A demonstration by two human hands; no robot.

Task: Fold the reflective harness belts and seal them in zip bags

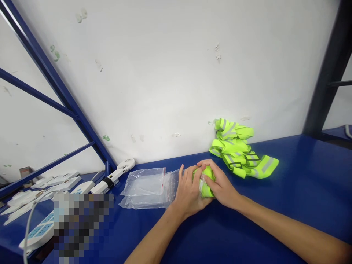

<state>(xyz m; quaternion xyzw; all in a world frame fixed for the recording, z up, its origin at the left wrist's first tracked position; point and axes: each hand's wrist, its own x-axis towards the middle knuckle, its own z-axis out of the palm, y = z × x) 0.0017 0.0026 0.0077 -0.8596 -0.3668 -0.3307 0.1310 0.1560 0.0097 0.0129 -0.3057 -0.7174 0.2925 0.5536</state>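
A folded neon-yellow reflective band (pixel 206 182), partly inside a clear plastic bag, sits on the blue worktop (pixel 302 183) between both hands, near the middle of the view. No brand, label or writing can be read on it or on anything nearby. The left hand (pixel 188 192) lies palm down with fingers curled against the band's left side, its grip closed on the bundle. The right hand (pixel 220 185) arches over the top and right side, fingers bent, also closed on it. Both forearms reach in from the lower edge. Just left of the hands lies a stack of clear zip bags (pixel 147 187). Behind the right hand, against the white wall, a pile of reflective bands (pixel 239 148) rests. Farther left are a white handheld fan (pixel 117 176) and white power strips (pixel 41 227).
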